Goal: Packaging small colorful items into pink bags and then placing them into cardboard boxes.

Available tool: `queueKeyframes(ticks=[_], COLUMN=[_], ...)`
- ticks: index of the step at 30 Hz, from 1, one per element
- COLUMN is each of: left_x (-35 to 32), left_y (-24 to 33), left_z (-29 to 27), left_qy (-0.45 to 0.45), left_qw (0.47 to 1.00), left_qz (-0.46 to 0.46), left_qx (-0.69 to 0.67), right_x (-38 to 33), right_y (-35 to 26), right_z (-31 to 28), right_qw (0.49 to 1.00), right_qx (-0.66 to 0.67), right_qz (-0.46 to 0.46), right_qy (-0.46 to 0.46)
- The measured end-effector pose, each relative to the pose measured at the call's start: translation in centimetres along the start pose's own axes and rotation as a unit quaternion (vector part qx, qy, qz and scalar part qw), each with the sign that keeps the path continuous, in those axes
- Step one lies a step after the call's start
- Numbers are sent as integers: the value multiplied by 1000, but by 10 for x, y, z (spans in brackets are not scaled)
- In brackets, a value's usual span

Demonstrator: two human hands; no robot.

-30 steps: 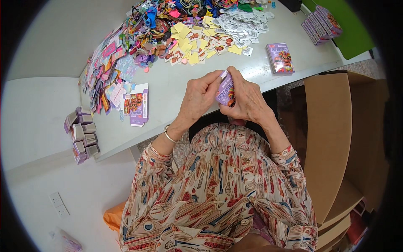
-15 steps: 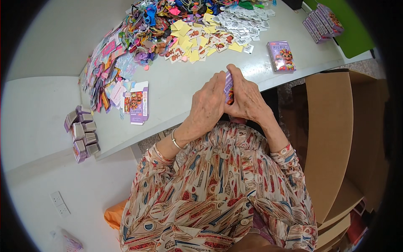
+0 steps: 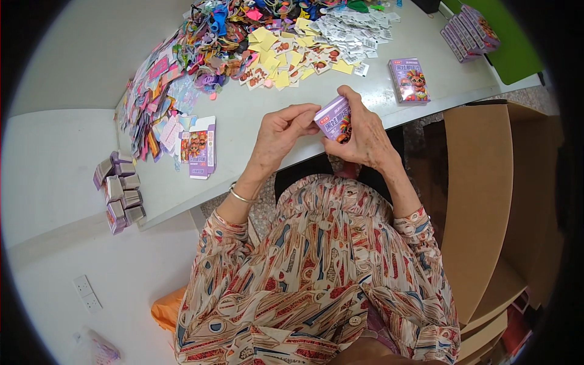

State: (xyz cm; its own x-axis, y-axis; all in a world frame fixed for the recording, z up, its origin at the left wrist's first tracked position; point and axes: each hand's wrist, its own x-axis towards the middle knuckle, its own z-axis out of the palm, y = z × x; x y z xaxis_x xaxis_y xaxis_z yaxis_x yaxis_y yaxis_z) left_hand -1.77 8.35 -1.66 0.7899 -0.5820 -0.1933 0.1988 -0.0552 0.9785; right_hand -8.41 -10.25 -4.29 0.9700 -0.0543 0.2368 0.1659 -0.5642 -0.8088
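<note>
My right hand (image 3: 364, 137) grips a small purple cardboard box (image 3: 334, 119) with cartoon figures on its front, held above the table's near edge. The box is tilted, its face turned up toward me. My left hand (image 3: 285, 129) pinches at the box's left upper corner, thumb and forefinger together; a bracelet circles that wrist. A matching purple box (image 3: 410, 81) lies on the table to the right. An opened purple box (image 3: 199, 149) with its flaps out lies on the left, beside a heap of colourful cards and packets (image 3: 155, 112).
At the back are a pile of colourful small toys (image 3: 228, 45), yellow-and-white picture cards (image 3: 277, 58) and white packets (image 3: 356, 33). Stacked purple boxes (image 3: 468, 33) stand far right, and several more boxes (image 3: 123, 193) at the left edge. A large cardboard carton (image 3: 477, 207) stands right of me.
My left hand has moved left, away from the box's side to its corner. The box has turned so its front now shows, still in my right hand.
</note>
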Motion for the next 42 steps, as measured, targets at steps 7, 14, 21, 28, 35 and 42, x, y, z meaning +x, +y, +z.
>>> queueKeyframes(ticks=[7,14,21,28,35,42], left_x=[-4,-4,-10,-9,-2,-13], left_y=[-1,-1,-15,-2,3,4], left_z=[8,12,19,17,3,16], left_qy=[47,34,73,64,18,45], left_qw=[992,998,982,991,997,999], left_qz=[81,40,100,70,-61,-4], left_qx=[83,47,141,99,-49,10], right_x=[0,-4,-4,-5,-4,-5], right_y=[-4,-2,-6,0,-4,-3], right_z=[4,5,1,3,3,4], right_qw=[1000,999,999,999,999,999], right_qx=[-12,-41,-31,-36,-33,-35], right_qz=[-3,-13,9,-29,-36,-40], right_qy=[4,12,-26,-2,-8,-4])
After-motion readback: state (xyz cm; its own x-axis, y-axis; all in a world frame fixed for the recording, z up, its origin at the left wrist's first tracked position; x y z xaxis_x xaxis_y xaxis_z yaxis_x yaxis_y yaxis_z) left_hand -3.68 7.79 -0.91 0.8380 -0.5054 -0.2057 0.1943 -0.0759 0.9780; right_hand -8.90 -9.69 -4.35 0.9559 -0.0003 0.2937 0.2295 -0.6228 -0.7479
